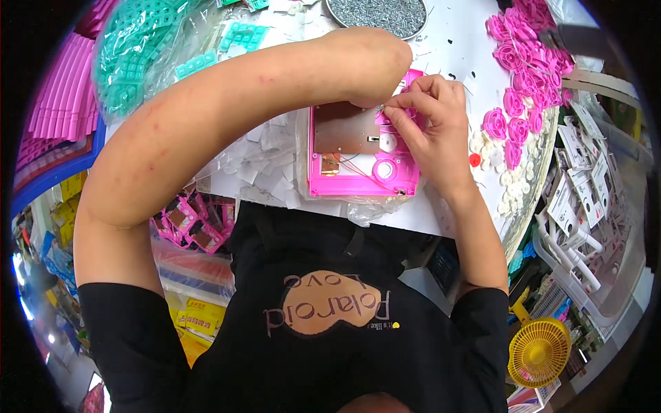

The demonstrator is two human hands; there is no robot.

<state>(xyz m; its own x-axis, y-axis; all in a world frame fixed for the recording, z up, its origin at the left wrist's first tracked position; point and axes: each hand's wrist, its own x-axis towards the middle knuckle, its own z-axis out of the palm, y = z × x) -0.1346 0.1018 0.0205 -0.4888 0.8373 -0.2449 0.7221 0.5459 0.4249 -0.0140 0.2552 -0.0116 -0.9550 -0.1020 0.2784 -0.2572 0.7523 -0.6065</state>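
On the white table before me lies an open pink plastic casing [358, 187]. A brown circuit board [341, 131] is fitted inside it, with thin red wires and a round pink ring [383, 168] below. My left forearm reaches across the casing's upper part. My left hand [377, 63] is bent down over the casing's top right, its fingers hidden behind the hand itself. My right hand [435, 113] rests at the casing's right edge, thumb and forefinger pinched together by the board's upper right corner. Whatever is between those fingertips is too small to make out.
A round tray of small metal screws [379, 15] stands at the far side. Teal rubber keypads [138, 51] lie at left, near pink strips [65, 96]. Pink round parts [523, 76] and white discs [511, 189] cover the right side, beside a clear bin [595, 275] and yellow fan [539, 351].
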